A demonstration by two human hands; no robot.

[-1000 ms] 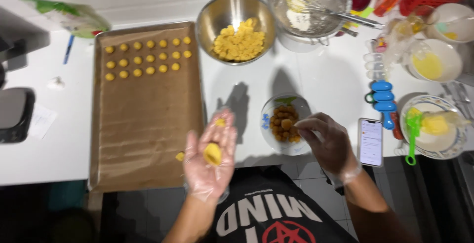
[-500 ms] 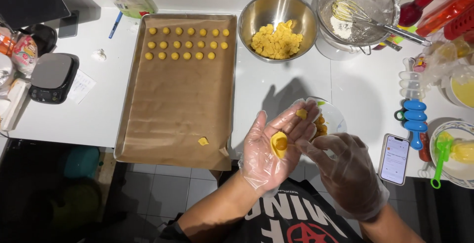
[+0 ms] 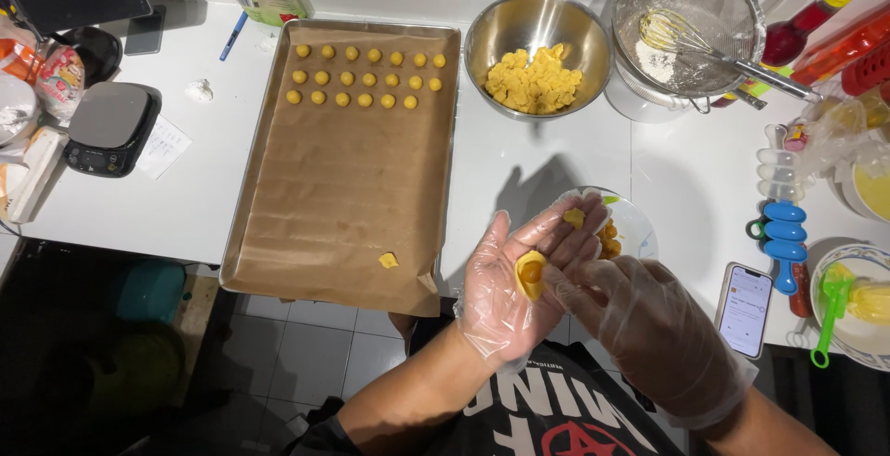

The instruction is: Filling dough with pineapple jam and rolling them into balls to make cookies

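Showing: a gloved person at a white bench [image 3: 556, 155], wrapping a small piece of yellow dough around a darker filling, seen from above.
Baking tray: one large tray [image 3: 243, 206] lined with brown paper, left of centre; it carries the finished work.
Steel bowls: two across the top, one mixing bowl [image 3: 501, 34] holding yellow dough pieces [image 3: 535, 78], one sieve-topped bowl [image 3: 649, 95] with a whisk [image 3: 691, 37] at upper right.
Left hand: the left hand [image 3: 508, 294], low centre, lies open and palm up, cupping the dough disc [image 3: 530, 273]; its grip is loose, a cradle rather than a clench.
Right hand: the right hand [image 3: 640, 326], lower right, meets the left, fingertips pinching at the edge of the same disc.
Small plate: one plate [image 3: 640, 224] just behind the hands, partly hidden, with brownish filling balls [image 3: 609, 238]; their number cannot be told.
Dough balls: nineteen rolled balls [image 3: 366, 76] at the tray's top edge, in rows of seven, seven and five.
Stray piece: one yellow scrap [image 3: 388, 259] near the tray's lower edge; another bit [image 3: 575, 218] sits on the left fingertips.
Handling: the disc looks light, soft and easily torn or squashed; judged best held in the hollow of the palm and closed from the rim with gentle fingertip pressure, gloves likely keeping it from sticking.
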